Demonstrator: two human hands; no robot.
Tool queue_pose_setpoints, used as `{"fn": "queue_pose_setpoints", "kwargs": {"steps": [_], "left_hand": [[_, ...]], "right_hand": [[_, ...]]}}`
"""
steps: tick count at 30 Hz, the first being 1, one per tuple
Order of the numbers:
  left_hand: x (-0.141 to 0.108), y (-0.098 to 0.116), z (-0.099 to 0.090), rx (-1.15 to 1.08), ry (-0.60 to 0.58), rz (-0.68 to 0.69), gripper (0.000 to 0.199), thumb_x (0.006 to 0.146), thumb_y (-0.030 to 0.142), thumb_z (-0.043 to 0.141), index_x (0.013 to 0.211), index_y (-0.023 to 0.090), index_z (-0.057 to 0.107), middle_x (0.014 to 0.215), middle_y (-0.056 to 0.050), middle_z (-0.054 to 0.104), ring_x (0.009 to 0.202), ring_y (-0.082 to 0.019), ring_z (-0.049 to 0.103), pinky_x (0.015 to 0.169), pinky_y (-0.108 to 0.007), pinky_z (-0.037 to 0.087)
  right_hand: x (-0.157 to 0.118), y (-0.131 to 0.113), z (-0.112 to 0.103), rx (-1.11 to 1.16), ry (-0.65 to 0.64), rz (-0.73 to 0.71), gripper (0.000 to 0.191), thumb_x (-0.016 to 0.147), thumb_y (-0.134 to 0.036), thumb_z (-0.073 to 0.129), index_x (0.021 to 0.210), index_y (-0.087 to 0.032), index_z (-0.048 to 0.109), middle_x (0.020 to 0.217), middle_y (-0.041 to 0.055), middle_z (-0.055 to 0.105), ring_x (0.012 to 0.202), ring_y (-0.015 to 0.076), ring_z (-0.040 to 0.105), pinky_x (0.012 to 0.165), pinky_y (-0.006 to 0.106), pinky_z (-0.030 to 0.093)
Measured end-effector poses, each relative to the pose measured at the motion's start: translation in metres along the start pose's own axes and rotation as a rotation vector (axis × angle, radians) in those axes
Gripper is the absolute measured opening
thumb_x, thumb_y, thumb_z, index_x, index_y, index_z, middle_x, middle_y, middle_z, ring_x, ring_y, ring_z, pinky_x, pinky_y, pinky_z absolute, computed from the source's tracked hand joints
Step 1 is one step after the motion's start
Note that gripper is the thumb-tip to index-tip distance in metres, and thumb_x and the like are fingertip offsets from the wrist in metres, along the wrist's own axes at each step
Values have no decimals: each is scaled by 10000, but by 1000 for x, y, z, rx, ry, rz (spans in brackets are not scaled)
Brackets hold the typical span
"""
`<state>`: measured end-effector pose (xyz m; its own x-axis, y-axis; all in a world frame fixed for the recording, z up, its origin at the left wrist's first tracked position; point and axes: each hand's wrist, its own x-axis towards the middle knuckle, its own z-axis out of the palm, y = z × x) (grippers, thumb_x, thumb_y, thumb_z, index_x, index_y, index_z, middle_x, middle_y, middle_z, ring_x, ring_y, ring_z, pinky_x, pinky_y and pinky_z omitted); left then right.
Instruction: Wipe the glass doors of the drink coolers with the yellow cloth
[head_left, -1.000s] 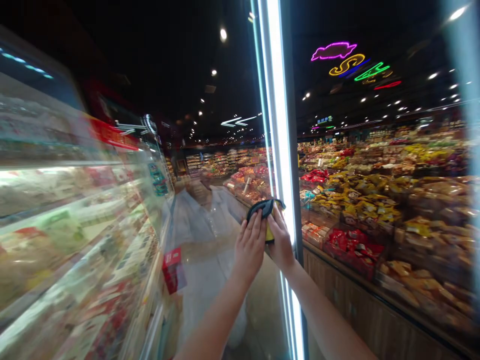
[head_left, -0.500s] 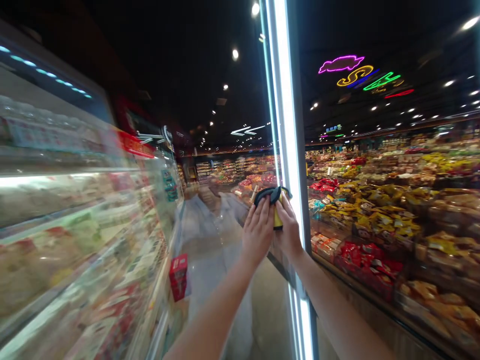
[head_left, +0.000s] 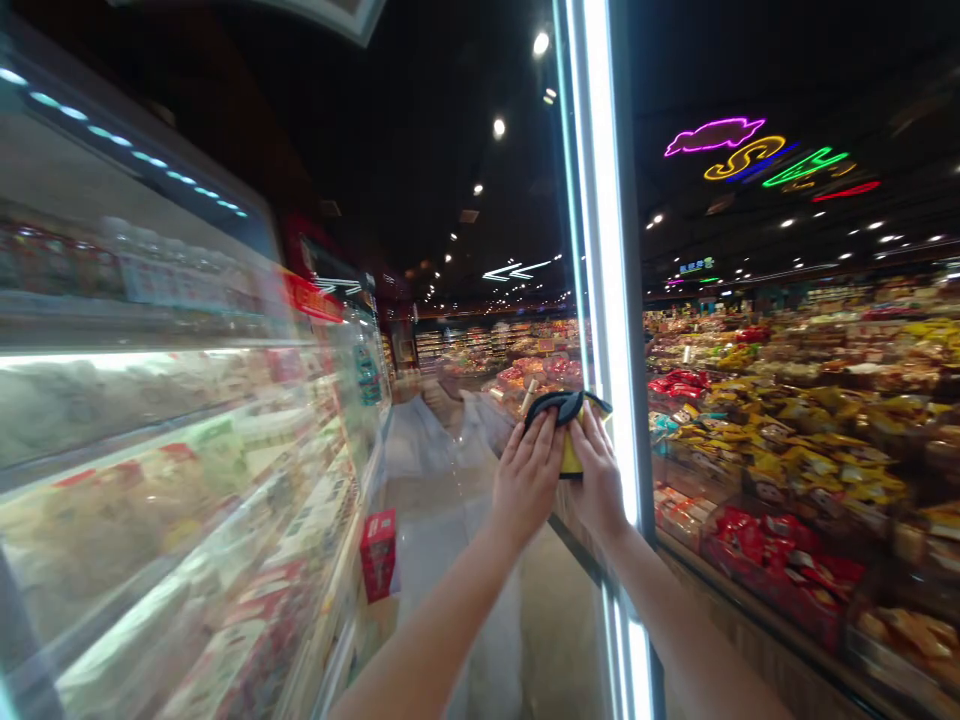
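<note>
Against a glass door (head_left: 547, 570) I hold a folded cleaning cloth (head_left: 571, 460), yellow with a dark border. My left hand (head_left: 529, 475) lies on its left part, fingers extended upward and pressed to the fabric. On the right side of the cloth, my right hand (head_left: 598, 480) presses with its fingers pointing up, close to the door's bright lit edge (head_left: 609, 250). Both arms reach forward from below. The palms' undersides and part of the cloth are hidden behind the hands.
The glass mirrors a person in a white top (head_left: 450, 480) and blurred shelves of packaged goods (head_left: 172, 470) on the left. A red box (head_left: 379, 555) shows low in the glass. Right of the door edge, bins hold yellow packets (head_left: 810, 430) and red packets (head_left: 780, 540).
The whole view has shifted, so the door edge, hands and cloth appear further right and slightly lower. Both hands stay on the cloth against the glass.
</note>
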<state>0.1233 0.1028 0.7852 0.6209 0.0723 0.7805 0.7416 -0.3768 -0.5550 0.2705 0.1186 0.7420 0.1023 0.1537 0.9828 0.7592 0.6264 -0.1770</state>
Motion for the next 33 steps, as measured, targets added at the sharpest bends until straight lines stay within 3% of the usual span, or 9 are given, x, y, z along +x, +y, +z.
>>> {"fn": "queue_pose_setpoints", "kwargs": {"steps": [3, 6, 12, 15, 20, 23, 27, 30, 33], "left_hand": [[30, -25, -9, 8, 0, -43, 553, 983, 139, 425, 1535, 107, 432, 1590, -137, 464, 1513, -226, 379, 1249, -425, 344], [24, -52, -26, 34, 5, -131, 578, 973, 105, 412, 1551, 116, 404, 1599, -142, 449, 1523, -226, 360, 1260, -446, 318], [-40, -50, -41, 101, 1, -105, 560, 954, 79, 414, 1512, 91, 457, 1553, -150, 515, 1499, -243, 405, 1240, -414, 351], [-27, -53, -40, 115, 0, -35, 541, 976, 112, 409, 1515, 96, 457, 1550, -137, 521, 1483, -239, 431, 1236, -408, 360], [3, -94, -60, 123, -5, -128, 569, 976, 91, 377, 1544, 109, 413, 1574, -139, 488, 1513, -225, 380, 1258, -439, 322], [-26, -106, -75, 152, -7, -208, 581, 960, 70, 383, 1540, 97, 414, 1567, -155, 494, 1519, -233, 368, 1260, -448, 315], [-73, -94, -80, 180, -19, -184, 554, 963, 87, 397, 1515, 84, 445, 1551, -154, 515, 1510, -244, 385, 1243, -435, 346], [-74, -93, -81, 181, -48, -133, 546, 979, 114, 386, 1523, 89, 438, 1563, -144, 502, 1505, -235, 395, 1249, -431, 338], [-58, -114, -90, 179, -58, -156, 572, 981, 107, 375, 1553, 96, 390, 1587, -144, 468, 1516, -235, 375, 1260, -459, 317]], "right_hand": [[44, -14, 11, 19, 70, 43, 711, 831, -60, 514, 1526, -204, 465, 1648, 131, 369, 1545, 325, 303, 1197, 611, 399], [71, -41, 24, 56, 39, -53, 705, 827, -56, 507, 1510, -231, 485, 1646, 92, 383, 1556, 297, 282, 1222, 596, 367], [24, -57, 23, 35, -152, -204, 856, 732, 32, 470, 1537, -260, 447, 1650, 57, 376, 1555, 262, 290, 1225, 558, 378], [27, -54, 23, 10, -86, -146, 795, 775, 7, 476, 1529, -243, 461, 1647, 82, 379, 1548, 292, 304, 1207, 588, 386], [82, -86, 46, 72, 16, -96, 755, 812, -29, 487, 1528, -268, 458, 1661, 55, 356, 1560, 296, 272, 1227, 619, 334], [79, -110, 57, 104, -70, -195, 798, 792, 3, 472, 1532, -295, 447, 1654, 26, 374, 1562, 262, 272, 1244, 572, 332], [36, -116, 55, 90, -154, -272, 863, 767, 31, 444, 1566, -290, 386, 1627, 47, 425, 1536, 245, 336, 1214, 533, 392], [30, -116, 54, 73, -107, -157, 874, 792, 4, 448, 1609, -264, 288, 1599, 79, 465, 1494, 258, 412, 1179, 533, 432], [55, -134, 65, 73, -36, -75, 893, 810, -25, 461, 1638, -222, 190, 1593, 110, 468, 1477, 275, 432, 1176, 539, 428]]}}
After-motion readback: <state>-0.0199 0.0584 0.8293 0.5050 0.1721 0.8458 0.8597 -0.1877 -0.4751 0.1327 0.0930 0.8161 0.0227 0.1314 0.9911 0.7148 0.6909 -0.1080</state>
